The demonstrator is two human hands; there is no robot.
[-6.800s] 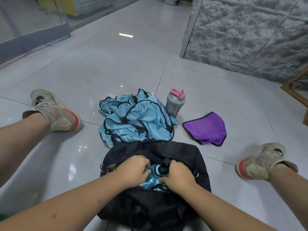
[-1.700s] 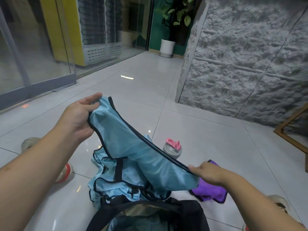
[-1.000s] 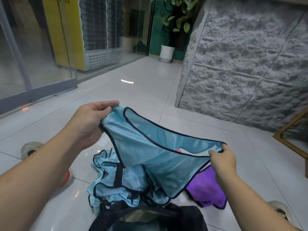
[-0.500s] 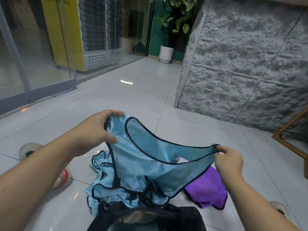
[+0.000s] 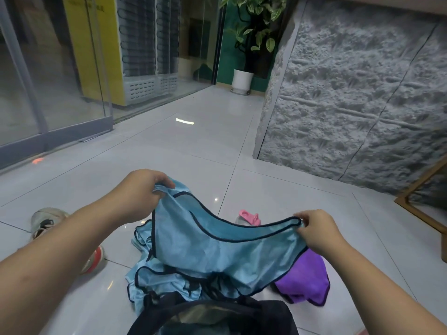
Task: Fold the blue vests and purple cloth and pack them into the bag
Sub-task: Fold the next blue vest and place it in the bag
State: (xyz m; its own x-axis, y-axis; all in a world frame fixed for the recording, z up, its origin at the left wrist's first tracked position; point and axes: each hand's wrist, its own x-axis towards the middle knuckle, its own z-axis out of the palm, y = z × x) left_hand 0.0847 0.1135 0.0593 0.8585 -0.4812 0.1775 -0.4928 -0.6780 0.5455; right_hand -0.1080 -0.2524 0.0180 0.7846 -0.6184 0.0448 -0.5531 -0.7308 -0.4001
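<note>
A light blue vest (image 5: 212, 247) with black trim hangs spread between my two hands above the floor. My left hand (image 5: 142, 192) pinches its left shoulder strap, my right hand (image 5: 316, 228) pinches the right one. Below it lies a crumpled pile of more blue vests (image 5: 159, 284). The purple cloth (image 5: 307, 281) lies on the tiles to the right, partly hidden by the held vest. The black bag (image 5: 266, 317) stands with its mouth unzipped at the bottom edge, something pale inside.
A bottle with a pink lid (image 5: 249, 216) stands behind the held vest, mostly hidden. My left shoe (image 5: 48, 223) rests on the tiles at left. A stone wall (image 5: 350, 93) rises at right, a wooden frame (image 5: 425, 201) at far right, glass doors at left.
Since the bag-packing moment I have lifted one vest from the pile. Over the last second both hands have lowered a little and drawn the vest wider, its neckline sagging between them.
</note>
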